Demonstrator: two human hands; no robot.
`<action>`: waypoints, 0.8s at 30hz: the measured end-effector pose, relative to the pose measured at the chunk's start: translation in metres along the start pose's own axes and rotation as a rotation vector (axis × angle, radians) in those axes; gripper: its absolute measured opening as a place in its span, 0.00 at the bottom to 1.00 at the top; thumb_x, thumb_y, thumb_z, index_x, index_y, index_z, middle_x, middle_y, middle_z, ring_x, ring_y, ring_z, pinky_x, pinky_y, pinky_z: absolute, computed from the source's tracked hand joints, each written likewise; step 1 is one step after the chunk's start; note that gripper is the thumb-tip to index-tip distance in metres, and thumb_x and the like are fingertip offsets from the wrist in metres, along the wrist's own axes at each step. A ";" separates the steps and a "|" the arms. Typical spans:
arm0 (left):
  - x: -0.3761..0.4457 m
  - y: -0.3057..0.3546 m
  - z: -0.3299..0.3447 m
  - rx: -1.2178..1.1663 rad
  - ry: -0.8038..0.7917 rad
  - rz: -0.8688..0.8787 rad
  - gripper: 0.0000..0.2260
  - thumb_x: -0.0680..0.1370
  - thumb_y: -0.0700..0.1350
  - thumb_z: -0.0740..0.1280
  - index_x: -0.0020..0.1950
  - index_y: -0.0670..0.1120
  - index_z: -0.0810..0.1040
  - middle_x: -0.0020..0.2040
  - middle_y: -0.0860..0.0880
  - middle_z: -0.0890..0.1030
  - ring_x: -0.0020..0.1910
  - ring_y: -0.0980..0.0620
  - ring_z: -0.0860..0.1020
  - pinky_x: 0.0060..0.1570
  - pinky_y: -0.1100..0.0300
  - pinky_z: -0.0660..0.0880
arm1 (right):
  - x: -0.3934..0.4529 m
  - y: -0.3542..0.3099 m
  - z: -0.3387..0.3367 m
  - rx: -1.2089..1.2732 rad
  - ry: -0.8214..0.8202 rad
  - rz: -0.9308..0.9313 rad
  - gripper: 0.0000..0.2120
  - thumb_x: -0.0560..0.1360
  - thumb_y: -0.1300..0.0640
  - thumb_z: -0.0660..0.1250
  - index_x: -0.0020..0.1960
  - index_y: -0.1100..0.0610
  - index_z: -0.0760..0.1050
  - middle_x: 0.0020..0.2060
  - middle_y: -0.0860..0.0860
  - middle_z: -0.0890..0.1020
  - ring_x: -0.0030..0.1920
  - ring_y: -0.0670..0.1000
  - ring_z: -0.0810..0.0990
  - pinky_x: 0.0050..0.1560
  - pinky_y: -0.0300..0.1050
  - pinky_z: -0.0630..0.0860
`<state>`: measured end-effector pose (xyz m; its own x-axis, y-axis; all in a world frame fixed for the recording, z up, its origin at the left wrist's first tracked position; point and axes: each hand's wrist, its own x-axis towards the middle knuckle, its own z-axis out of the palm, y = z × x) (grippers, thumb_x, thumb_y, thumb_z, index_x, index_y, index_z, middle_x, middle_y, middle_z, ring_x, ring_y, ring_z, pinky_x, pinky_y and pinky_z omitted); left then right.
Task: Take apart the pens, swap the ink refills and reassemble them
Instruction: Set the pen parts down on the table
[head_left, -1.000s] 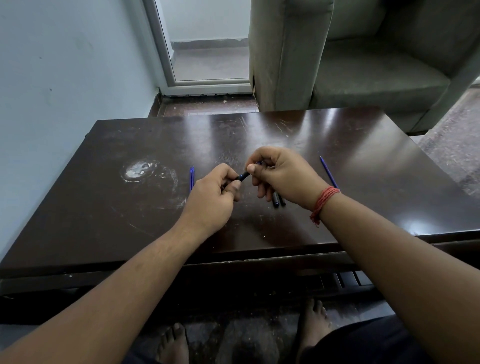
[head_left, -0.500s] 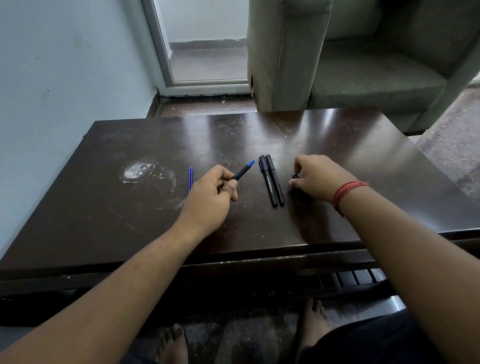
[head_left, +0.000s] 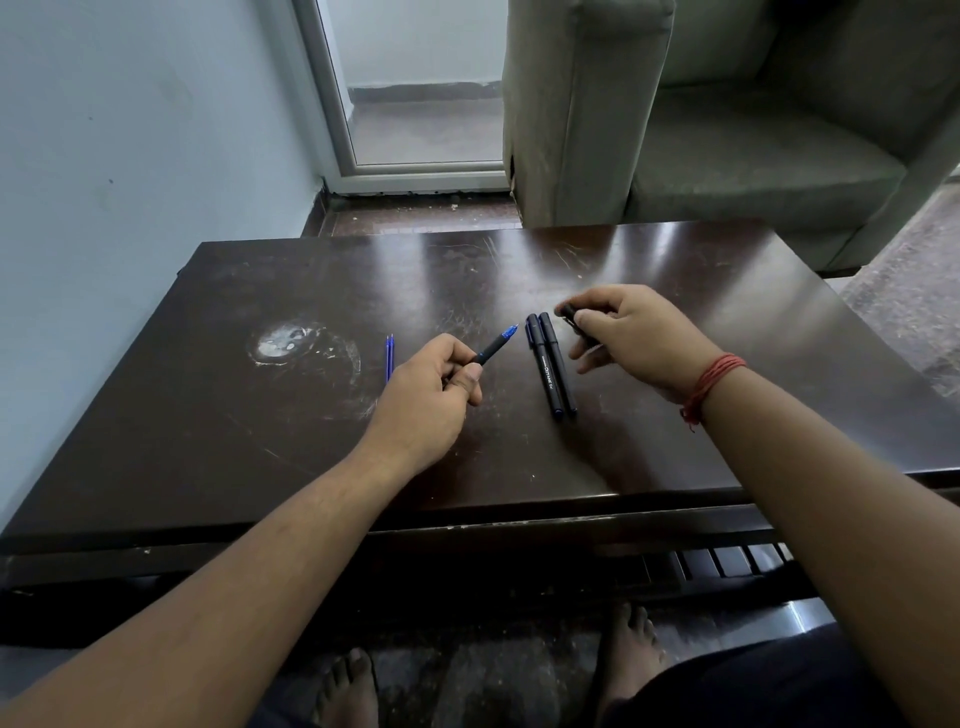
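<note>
Both hands holding pen parts over dark table.
Left hand (head_left: 423, 400) pinches uncapped blue-tipped pen (head_left: 496, 345), tip up and to the right. Right hand (head_left: 641, 338) grips black pen cap (head_left: 576, 323), just above table (head_left: 260, 441). Two black pen barrels (head_left: 551, 364) lie side by side between hands. Two blue refills (head_left: 389, 356) lie left of left hand.

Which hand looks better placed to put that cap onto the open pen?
Probably the right hand: its fingers already pinch the black cap, close to the blue tip of the pen that the left hand holds out.
</note>
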<state>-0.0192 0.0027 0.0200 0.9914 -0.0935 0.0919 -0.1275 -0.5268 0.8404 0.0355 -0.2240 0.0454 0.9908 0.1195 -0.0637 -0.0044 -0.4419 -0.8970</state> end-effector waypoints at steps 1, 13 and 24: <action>0.000 0.000 0.000 0.005 0.001 0.003 0.05 0.83 0.42 0.62 0.49 0.46 0.76 0.38 0.51 0.83 0.25 0.64 0.71 0.29 0.72 0.66 | 0.000 -0.001 0.001 0.049 -0.022 -0.028 0.11 0.80 0.64 0.60 0.53 0.56 0.80 0.40 0.62 0.82 0.37 0.56 0.81 0.39 0.47 0.81; -0.001 0.000 0.003 0.019 -0.033 0.036 0.05 0.83 0.42 0.63 0.48 0.48 0.75 0.37 0.52 0.83 0.26 0.62 0.70 0.30 0.72 0.67 | -0.003 -0.003 0.010 0.079 -0.020 -0.178 0.07 0.78 0.66 0.65 0.50 0.59 0.82 0.41 0.60 0.82 0.35 0.47 0.76 0.38 0.41 0.75; -0.002 0.001 0.004 0.032 -0.050 0.047 0.04 0.83 0.42 0.63 0.49 0.49 0.76 0.37 0.52 0.83 0.27 0.63 0.71 0.31 0.72 0.67 | -0.006 -0.008 0.010 0.076 -0.039 -0.191 0.08 0.77 0.66 0.65 0.50 0.60 0.82 0.41 0.57 0.83 0.35 0.45 0.77 0.39 0.42 0.76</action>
<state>-0.0216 -0.0008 0.0189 0.9816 -0.1607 0.1028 -0.1753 -0.5472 0.8185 0.0280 -0.2128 0.0485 0.9685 0.2300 0.0952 0.1716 -0.3400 -0.9246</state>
